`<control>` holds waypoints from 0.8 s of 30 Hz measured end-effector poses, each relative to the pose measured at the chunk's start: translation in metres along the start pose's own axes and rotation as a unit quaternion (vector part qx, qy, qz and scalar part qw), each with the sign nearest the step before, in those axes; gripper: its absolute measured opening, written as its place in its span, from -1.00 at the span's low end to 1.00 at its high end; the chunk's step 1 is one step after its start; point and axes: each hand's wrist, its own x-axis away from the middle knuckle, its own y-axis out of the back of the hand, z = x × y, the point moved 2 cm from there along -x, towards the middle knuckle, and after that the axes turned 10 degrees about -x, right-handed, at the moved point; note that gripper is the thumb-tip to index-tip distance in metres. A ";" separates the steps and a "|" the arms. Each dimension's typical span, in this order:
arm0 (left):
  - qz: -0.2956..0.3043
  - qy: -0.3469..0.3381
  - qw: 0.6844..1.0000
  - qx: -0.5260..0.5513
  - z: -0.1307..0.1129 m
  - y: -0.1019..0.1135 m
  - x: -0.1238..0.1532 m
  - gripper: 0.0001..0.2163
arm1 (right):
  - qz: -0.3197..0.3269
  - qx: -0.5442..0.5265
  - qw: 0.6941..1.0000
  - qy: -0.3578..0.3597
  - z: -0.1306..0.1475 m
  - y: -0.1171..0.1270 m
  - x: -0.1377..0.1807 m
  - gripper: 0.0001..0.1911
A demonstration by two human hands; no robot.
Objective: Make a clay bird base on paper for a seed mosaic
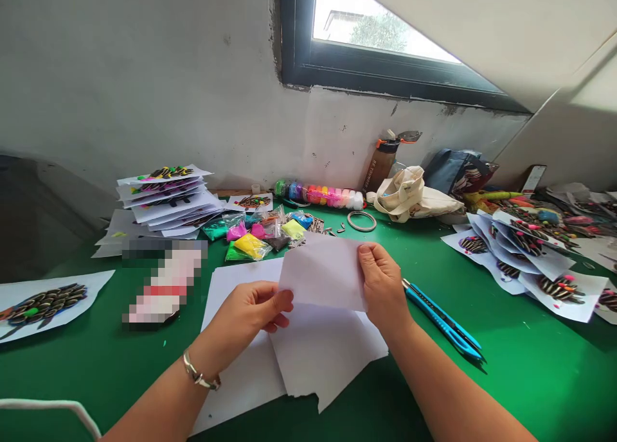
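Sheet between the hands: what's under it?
Below the sheet, ragged-edged white paper shows, partly covering larger white paper on the green table. What the sheet itself covers is hidden, including whether it joins the ragged paper.

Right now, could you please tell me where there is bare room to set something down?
Bare tabletop lies between the blue utility knife and the sunflower-seed pictures at right, and between the silver bracelet and the leftmost seed picture. It is crowded toward the wall, with colourful packets and a water bottle.
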 end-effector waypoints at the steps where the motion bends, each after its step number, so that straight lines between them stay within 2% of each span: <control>1: 0.003 0.001 1.000 0.003 0.000 -0.001 -0.001 -0.60 | 0.007 0.017 1.000 0.003 -0.002 0.000 -0.001 -0.65; 3: -0.012 -0.006 1.000 0.007 -0.001 -0.002 -0.001 -0.63 | 0.014 0.034 0.999 0.002 -0.007 0.000 -0.002 -0.64; 6: -0.065 -0.039 0.997 0.011 -0.003 -0.001 -0.002 -0.66 | 0.018 -0.012 0.999 -0.036 -0.016 0.000 -0.008 -0.65; 11: -0.173 -0.083 0.981 0.020 -0.005 0.008 0.001 -0.67 | -0.055 -0.066 0.995 -0.057 -0.020 0.007 -0.015 -0.47; 12: -0.188 -0.086 0.978 0.019 -0.006 0.010 0.002 -0.67 | -0.044 -0.074 0.993 -0.077 -0.019 0.007 -0.014 -0.44; 14: -0.204 -0.090 0.975 0.017 -0.008 0.010 0.004 -0.67 | 0.033 -0.114 0.980 -0.162 -0.015 0.002 -0.009 -0.36; 15: -0.206 -0.092 0.974 0.016 -0.009 0.010 0.005 -0.67 | 0.088 -0.143 0.962 -0.215 -0.013 -0.002 -0.004 -0.33; 17: -0.204 -0.095 0.974 0.016 -0.010 0.008 0.007 -0.67 | 0.148 -0.182 0.931 -0.279 -0.009 -0.009 0.004 -0.37; 19: -0.197 -0.095 0.976 0.017 -0.010 0.006 0.007 -0.66 | 0.174 -0.185 0.927 -0.275 -0.007 -0.013 0.008 -0.48; 21: -0.189 -0.090 0.978 0.020 -0.008 0.006 0.005 -0.64 | 0.184 -0.163 0.940 -0.235 -0.007 -0.014 0.008 -0.58; 24: -0.166 -0.074 0.982 0.055 -0.003 0.006 0.000 -0.39 | 0.173 -0.113 0.963 -0.171 -0.008 -0.013 0.006 -0.70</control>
